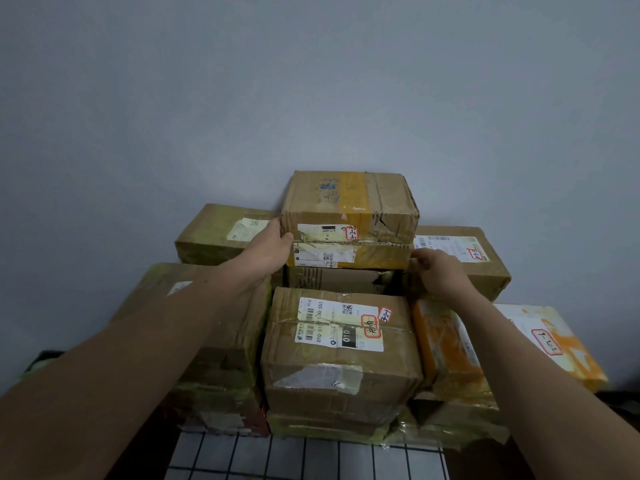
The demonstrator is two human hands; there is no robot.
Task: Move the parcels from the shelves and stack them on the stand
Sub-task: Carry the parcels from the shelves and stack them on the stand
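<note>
1. The top box sits at 12 o'clock on the pile, lying square on a flat box. The pile stands hard against the wall, probably so that it cannot tip backward.
2. The left hand grips the top box at its lower left corner. Its fingers wrap the left end at 9 o'clock and the thumb lies on the seam with the flat box.
3. The right hand is at 3 o'clock, its curled fingers closed on the right end of the flat box. With one hand at each end, the person seems to be squaring or seating the two boxes as a pair.
4. A front box at 6 o'clock, lower than the two behind it, steps the pile like a pyramid, which should keep it steady.
5. Eight parcels show plainly. At least three more edges peep from beneath them, and I cannot tell the full number.
6. There are two hands. At 6 o'clock there is one wire grid, which may be the stand. No shelves are in view.
</note>
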